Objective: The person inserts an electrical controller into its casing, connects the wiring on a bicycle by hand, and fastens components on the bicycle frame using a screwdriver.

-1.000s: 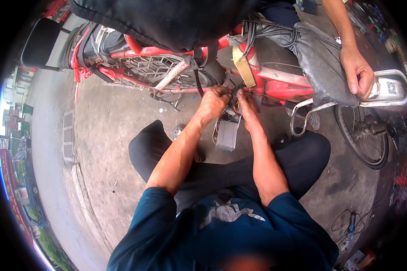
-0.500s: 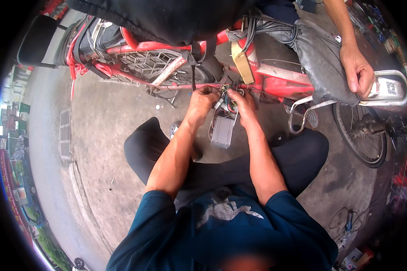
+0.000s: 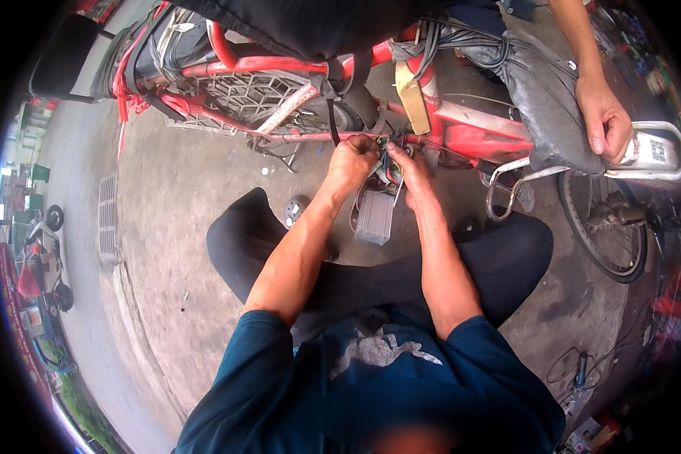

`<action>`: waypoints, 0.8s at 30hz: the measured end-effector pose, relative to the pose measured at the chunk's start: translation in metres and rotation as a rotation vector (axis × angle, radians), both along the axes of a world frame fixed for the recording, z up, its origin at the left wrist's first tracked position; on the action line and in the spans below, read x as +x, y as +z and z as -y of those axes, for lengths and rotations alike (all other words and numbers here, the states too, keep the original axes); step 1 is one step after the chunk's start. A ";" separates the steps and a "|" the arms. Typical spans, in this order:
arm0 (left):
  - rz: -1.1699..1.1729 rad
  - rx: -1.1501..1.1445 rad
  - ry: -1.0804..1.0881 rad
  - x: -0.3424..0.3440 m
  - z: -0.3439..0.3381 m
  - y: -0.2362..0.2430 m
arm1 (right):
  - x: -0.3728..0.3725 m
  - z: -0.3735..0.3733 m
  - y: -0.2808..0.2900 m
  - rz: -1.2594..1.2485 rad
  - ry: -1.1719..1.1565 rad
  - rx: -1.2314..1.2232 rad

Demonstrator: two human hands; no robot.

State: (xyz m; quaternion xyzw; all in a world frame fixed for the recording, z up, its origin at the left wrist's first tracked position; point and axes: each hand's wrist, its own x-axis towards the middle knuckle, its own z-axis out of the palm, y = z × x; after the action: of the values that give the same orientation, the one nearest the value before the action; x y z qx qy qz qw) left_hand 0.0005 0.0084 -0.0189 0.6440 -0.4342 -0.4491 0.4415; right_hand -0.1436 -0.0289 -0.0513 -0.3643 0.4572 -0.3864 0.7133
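Note:
My left hand [image 3: 352, 160] is closed in a pinch on the thin wires [image 3: 388, 160] bundled under the red bike frame [image 3: 477, 138]. My right hand [image 3: 412, 174] is closed beside it, thumb on the same bundle. Below them hangs a finned silver metal box [image 3: 374, 216], with wires leading from its top. A black strap [image 3: 332, 121] dangles just behind my left hand. A tan padded piece [image 3: 412, 98] is on the frame above my hands. The fine detail at my fingertips is too small to make out.
A person's hand [image 3: 607, 121] rests by the grey cover [image 3: 552, 106] at upper right, near a metal rack [image 3: 511, 189]. The bike's wheel [image 3: 598, 234] is at right. A scooter [image 3: 49, 261] is on the road at far left. A cabled tool [image 3: 582, 369] lies lower right.
A scooter has come into view on the road at left. The silver box sits slightly higher, and my right thumb has tilted left over the wires.

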 end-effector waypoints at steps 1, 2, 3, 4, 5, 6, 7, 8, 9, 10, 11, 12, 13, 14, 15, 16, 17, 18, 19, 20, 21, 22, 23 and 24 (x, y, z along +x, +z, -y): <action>-0.002 0.007 0.002 0.000 0.001 -0.003 | 0.000 0.000 0.001 -0.002 0.002 0.007; 0.129 -0.048 0.008 -0.001 0.003 -0.007 | 0.001 0.001 0.001 0.014 0.026 -0.018; 0.261 -0.102 0.014 0.000 0.004 -0.012 | 0.002 0.001 0.004 0.031 0.050 -0.042; 0.261 -0.095 0.017 0.002 0.003 -0.017 | 0.004 0.000 0.007 0.031 0.055 -0.035; 0.265 -0.099 0.016 0.005 0.001 -0.021 | 0.005 -0.002 0.009 -0.004 0.059 -0.044; 0.268 -0.107 0.008 0.004 0.001 -0.018 | 0.004 -0.001 0.011 -0.040 0.055 -0.056; 0.196 -0.056 -0.032 0.006 0.000 -0.014 | 0.005 0.001 0.008 -0.059 0.023 -0.058; 0.197 -0.052 -0.034 0.006 -0.004 -0.011 | 0.004 0.001 0.007 -0.059 0.022 -0.055; 0.100 -0.076 0.066 0.003 -0.011 0.002 | 0.005 0.001 0.005 -0.037 0.000 -0.017; 0.005 -0.098 0.169 -0.002 -0.021 0.017 | 0.005 0.001 0.004 -0.016 -0.020 0.021; 0.057 -0.128 0.194 -0.005 -0.037 0.033 | 0.006 0.002 0.003 -0.010 -0.016 0.027; 0.131 -0.080 0.199 -0.011 -0.055 0.047 | 0.005 0.004 0.001 0.014 -0.023 0.041; 0.209 -0.029 0.207 -0.016 -0.075 0.061 | 0.006 0.003 -0.001 0.043 -0.026 0.057; 0.291 -0.009 0.220 -0.022 -0.096 0.068 | 0.009 0.001 -0.001 0.038 -0.023 0.055; 0.367 0.060 0.182 -0.027 -0.112 0.074 | 0.011 0.000 0.000 0.021 -0.039 0.032; 0.439 0.131 0.147 -0.031 -0.124 0.076 | 0.013 -0.002 0.005 0.002 -0.052 0.009; 0.539 0.127 0.125 -0.034 -0.132 0.072 | 0.014 -0.005 0.011 -0.004 -0.067 0.027; 0.636 0.120 0.098 -0.039 -0.136 0.067 | 0.013 -0.003 0.008 -0.006 -0.063 0.029; 0.628 0.167 0.079 -0.041 -0.134 0.063 | 0.013 0.000 0.002 0.055 -0.068 0.051; 0.625 0.169 0.081 -0.042 -0.133 0.061 | 0.012 0.002 -0.002 0.116 -0.075 0.073; 0.497 0.258 0.099 -0.041 -0.128 0.065 | 0.013 -0.001 0.003 0.105 -0.079 0.059; 0.367 0.345 0.116 -0.040 -0.124 0.067 | 0.014 -0.002 0.003 0.105 -0.075 0.059; 0.367 0.345 0.120 -0.038 -0.125 0.060 | 0.016 -0.003 0.002 0.077 -0.071 0.043; 0.246 0.293 0.139 -0.035 -0.125 0.052 | 0.016 -0.003 0.002 0.047 -0.071 0.026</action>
State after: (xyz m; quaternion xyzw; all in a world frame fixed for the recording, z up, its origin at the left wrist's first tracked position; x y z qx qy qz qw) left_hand -0.0343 0.1330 0.0328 0.7799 -0.3694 -0.3937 0.3168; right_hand -0.1281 -0.0259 -0.0488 -0.3295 0.4579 -0.4142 0.7143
